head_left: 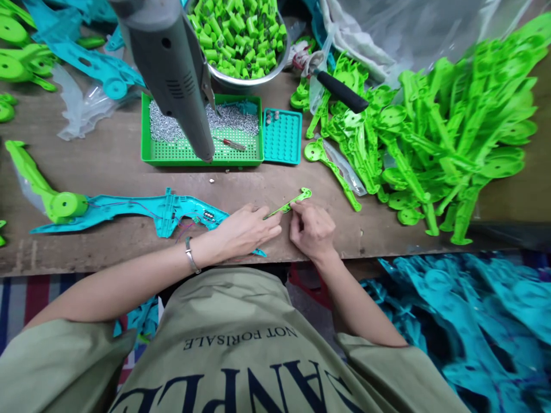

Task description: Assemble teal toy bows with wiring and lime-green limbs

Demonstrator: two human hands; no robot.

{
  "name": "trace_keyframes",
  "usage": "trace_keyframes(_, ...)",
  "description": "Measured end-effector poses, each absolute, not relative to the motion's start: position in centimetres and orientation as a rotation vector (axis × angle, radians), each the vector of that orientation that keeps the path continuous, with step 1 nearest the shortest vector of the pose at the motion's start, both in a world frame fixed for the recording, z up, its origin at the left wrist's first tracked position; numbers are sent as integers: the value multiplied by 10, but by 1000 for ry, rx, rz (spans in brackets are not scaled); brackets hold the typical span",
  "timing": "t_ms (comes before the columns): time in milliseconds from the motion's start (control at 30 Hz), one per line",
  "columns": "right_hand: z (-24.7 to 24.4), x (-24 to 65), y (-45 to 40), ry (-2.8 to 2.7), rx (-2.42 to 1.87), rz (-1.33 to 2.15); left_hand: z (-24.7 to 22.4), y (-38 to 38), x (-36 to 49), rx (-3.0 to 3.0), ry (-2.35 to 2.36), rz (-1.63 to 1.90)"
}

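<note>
Olive shirt [232, 304] nearest; right hand [315, 229] grip pinched on slim green part [305, 194]; left hand [247, 230] over blue shell [129, 206], grip unclear.

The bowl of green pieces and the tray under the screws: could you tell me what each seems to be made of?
The bowl looks like polished metal, probably stainless steel, going by its silvery, reflective rim. The green tray seems to be moulded plastic with a smooth, slightly glossy finish, judging by its even colour and regular perforations.
</note>
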State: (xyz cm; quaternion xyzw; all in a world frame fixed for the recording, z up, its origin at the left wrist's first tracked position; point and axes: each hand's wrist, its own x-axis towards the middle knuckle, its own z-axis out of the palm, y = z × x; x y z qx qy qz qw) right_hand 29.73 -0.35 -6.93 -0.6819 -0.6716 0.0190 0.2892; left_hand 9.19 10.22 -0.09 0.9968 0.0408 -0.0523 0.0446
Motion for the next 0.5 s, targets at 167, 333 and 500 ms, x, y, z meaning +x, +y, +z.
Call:
trace_keyframes(167, -67, 299, -8, -1676, -1801, 105, 0, 105, 88, 3046, 121, -139)
trace_keyframes(333, -57, 301, -6, -1382, -1727, 362, 4, 105, 83, 3036, 180, -116)
trace_keyframes(500, -57, 298, -4, -1291, -1723, 414, 9, 99, 67, 2865, 478, 191)
